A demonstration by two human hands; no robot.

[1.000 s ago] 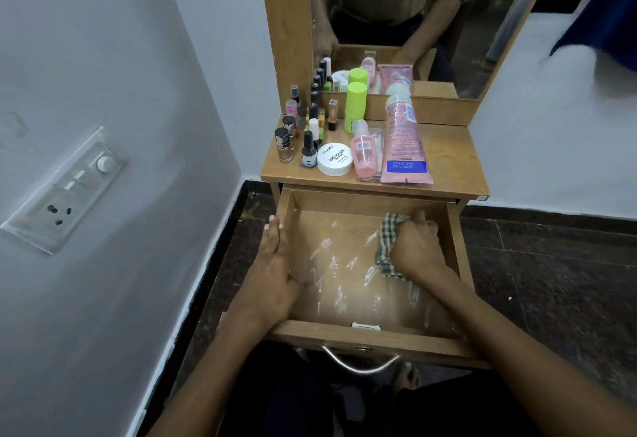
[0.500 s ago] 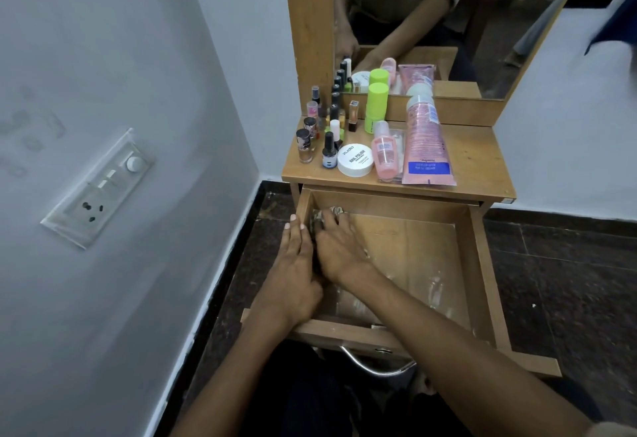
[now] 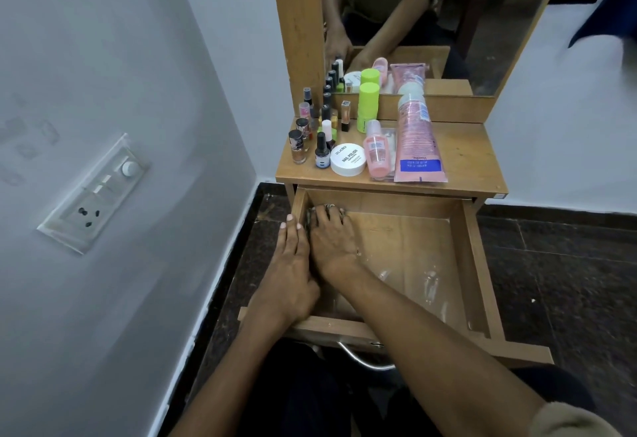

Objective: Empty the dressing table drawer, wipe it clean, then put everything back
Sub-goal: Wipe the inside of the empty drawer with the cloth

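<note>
The wooden drawer (image 3: pixel 473 264) of the dressing table is pulled out, and nothing shows in it but a clear plastic liner (image 3: pixel 425 281). My right hand (image 3: pixel 332 243) reaches into the far left corner and presses a checked cloth (image 3: pixel 311 215) there, fingers curled over it; the cloth is mostly hidden. My left hand (image 3: pixel 289 271) rests along the drawer's left wall with straight fingers. On the tabletop (image 3: pixel 462 154) stand several nail polish bottles (image 3: pixel 321 152), a white jar (image 3: pixel 348 160), a pink bottle (image 3: pixel 375 155), a green bottle (image 3: pixel 367 106) and a pink tube (image 3: pixel 415 137).
A mirror (image 3: pixel 431 6) rises behind the tabletop. A grey wall with a switch panel (image 3: pixel 96 192) is close on the left. The drawer's metal handle (image 3: pixel 365 361) sticks out toward me over a dark tiled floor (image 3: pixel 558 264).
My right hand swept the cloth from the drawer's right middle to the far left corner, beside my left hand. The left hand stayed on the left wall.
</note>
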